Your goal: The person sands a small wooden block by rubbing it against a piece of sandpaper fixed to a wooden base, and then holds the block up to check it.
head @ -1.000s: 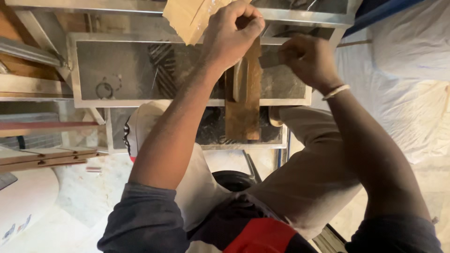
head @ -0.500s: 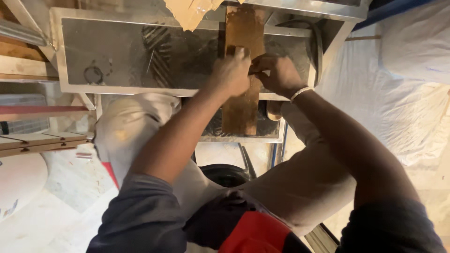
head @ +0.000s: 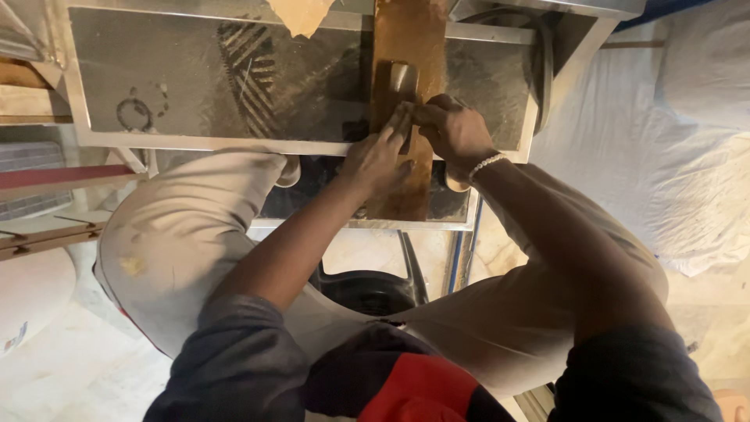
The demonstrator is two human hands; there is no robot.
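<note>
Since half a second ago my view has tipped down a little, so the wooden plank (head: 408,78) and the aluminium frame (head: 312,145) beneath it now sit higher and closer, and both hands have slid nearer along the board. I see the plank lying across the frame's glass panel (head: 234,86), running from far to near, its near end over the lower frame rail. My left hand (head: 376,156) lies flat on it, fingers (head: 398,121) stretched out and pressing, not curled round anything. My right hand (head: 457,133) is bunched just right of it, fingertips pinched at the plank's face beside a small dark block (head: 397,82); whether it grips anything small I cannot tell. I judge the plank stiff, fairly light and rough enough not to slip, best taken by its long edges, while the glass under it is fragile and wants no leaning weight. A torn piece of cardboard (head: 301,14) hangs at the far edge, left of the plank. I see no container here, only white sheeting (head: 672,125) to the right.
</note>
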